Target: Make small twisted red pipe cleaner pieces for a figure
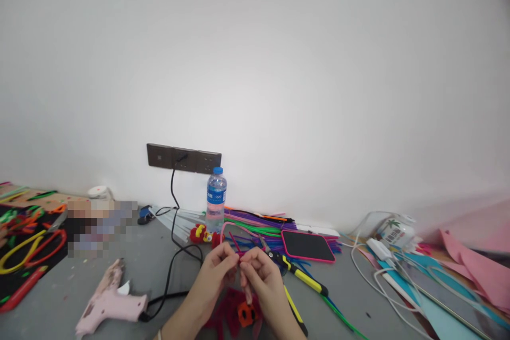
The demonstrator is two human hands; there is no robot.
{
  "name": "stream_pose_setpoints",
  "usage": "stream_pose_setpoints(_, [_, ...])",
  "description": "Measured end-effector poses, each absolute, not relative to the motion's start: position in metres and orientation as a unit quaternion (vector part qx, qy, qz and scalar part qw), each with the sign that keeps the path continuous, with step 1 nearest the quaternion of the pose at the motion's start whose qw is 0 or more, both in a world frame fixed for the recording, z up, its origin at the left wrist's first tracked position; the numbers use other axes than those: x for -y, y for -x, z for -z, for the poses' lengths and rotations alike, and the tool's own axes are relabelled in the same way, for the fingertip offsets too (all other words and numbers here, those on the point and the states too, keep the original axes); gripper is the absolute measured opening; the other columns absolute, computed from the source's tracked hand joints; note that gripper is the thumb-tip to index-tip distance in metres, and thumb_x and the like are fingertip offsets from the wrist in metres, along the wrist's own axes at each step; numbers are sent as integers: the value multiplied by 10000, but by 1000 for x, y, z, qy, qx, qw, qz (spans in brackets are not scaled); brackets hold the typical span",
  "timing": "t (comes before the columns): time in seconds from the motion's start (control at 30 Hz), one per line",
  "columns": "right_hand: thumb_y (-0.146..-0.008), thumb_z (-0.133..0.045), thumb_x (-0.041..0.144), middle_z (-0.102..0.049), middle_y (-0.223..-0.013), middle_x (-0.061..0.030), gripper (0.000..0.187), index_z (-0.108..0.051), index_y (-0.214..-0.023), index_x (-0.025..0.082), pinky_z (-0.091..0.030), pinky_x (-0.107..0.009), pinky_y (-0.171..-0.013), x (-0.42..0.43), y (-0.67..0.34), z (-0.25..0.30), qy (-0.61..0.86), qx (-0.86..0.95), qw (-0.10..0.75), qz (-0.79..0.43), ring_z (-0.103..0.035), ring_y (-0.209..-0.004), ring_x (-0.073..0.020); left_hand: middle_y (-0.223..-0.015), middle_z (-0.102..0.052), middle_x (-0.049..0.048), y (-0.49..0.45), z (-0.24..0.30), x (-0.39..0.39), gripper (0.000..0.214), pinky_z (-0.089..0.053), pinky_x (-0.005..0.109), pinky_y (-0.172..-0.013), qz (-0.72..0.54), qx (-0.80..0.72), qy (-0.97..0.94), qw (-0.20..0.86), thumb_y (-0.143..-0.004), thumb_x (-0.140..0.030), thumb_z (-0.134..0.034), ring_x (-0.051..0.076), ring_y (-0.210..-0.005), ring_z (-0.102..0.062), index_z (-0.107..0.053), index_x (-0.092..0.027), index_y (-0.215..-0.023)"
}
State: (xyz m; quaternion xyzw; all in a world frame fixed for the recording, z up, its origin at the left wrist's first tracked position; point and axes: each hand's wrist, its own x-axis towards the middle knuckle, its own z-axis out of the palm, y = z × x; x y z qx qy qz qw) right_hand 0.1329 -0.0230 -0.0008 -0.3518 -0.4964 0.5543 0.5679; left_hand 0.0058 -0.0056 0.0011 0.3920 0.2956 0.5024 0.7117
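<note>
My left hand (pixel 217 271) and my right hand (pixel 263 276) meet at the middle front, each with thumb and fingertips pinched together. Between the fingertips is a thin magenta pipe cleaner (pixel 235 241), one end pointing up and away. Most of it is hidden by the fingers. Below the hands lie dark pink fuzzy pieces (pixel 228 312) and a small orange piece with black spots (pixel 246 315). Pliers with yellow and black handles (pixel 306 278) rest just right of my right hand. A red and yellow fuzzy figure (pixel 204 235) lies beyond my left hand.
A pink glue gun (pixel 113 303) lies at left, its black cord running to the wall socket (pixel 184 158). A water bottle (pixel 215 199), many pipe cleaners (pixel 255 226) and a phone (pixel 308 246) stand or lie behind. Scissors (pixel 35 249) lie far left; white cables (pixel 382 281) right.
</note>
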Motion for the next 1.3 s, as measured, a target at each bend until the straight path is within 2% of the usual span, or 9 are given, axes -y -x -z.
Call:
stream_pose_setpoints(0.13, [-778,-696,484,-601,-535,72,476,-457,-1084,209,-345,-150,-345,23,-133,1,346,476,584,-559,-473,-305,-66,-546,-471,-69,-5,-5,5,305,-324,207,-513,-510,-296,-414,693,-743,-347,-717,91,-503,-471,-484,-186,-629])
stream_pose_setpoints(0.37, [-784,-685,491,-560,-504,74,357,-498,-807,187,-317,-148,-349,23,-133,3,345,475,581,-564,-437,-306,-44,-532,-483,-57,-2,-11,5,316,-305,213,-506,-500,-311,-451,671,-732,-372,-724,92,-497,-437,-500,-181,-616])
stream_pose_setpoints(0.53, [-777,-706,465,-585,-498,71,356,-463,-784,205,-279,-148,-351,23,-133,2,325,470,578,-583,-422,-295,-43,-534,-456,-67,-3,-7,5,331,-302,199,-509,-512,-318,-435,669,-709,-371,-756,77,-499,-398,-516,-170,-603])
stream_pose_setpoints(0.67, [-777,-725,418,-549,-454,100,367,-420,-753,215,-209,-135,-357,22,-134,1,289,417,585,-633,-322,-286,-12,-552,-505,-47,-5,-7,5,310,-324,201,-524,-498,-319,-432,681,-711,-400,-755,89,-524,-433,-570,-163,-633])
stream_pose_setpoints(0.8, [-768,-745,371,-512,-435,119,360,-421,-757,216,-173,-140,-367,23,-136,-2,250,364,578,-686,-240,-295,-1,-688,-613,4,-2,-12,4,257,-383,218,-597,-510,-335,-472,636,-650,-373,-801,131,-647,-514,-697,-157,-742])
stream_pose_setpoints(0.93, [-782,-736,333,-486,-440,124,336,-424,-745,213,-148,-149,-378,26,-139,-7,224,331,549,-734,-185,-312,-2,-685,-621,19,2,-14,1,184,-421,250,-666,-526,-311,-536,582,-670,-338,-785,171,-706,-551,-733,-165,-701])
stream_pose_setpoints(1.1, [-771,-744,339,-484,-459,125,345,-422,-744,217,-162,-158,-390,28,-140,-8,222,322,530,-753,-169,-324,-5,-657,-611,32,5,-11,0,166,-416,252,-629,-542,-312,-572,531,-692,-330,-768,176,-672,-540,-745,-169,-661])
stream_pose_setpoints(1.3, [-777,-733,365,-491,-480,118,330,-438,-768,219,-175,-161,-404,27,-138,-9,225,340,526,-746,-209,-327,-5,-643,-609,32,4,-13,2,195,-423,255,-625,-546,-328,-566,523,-691,-352,-763,177,-656,-539,-733,-168,-634])
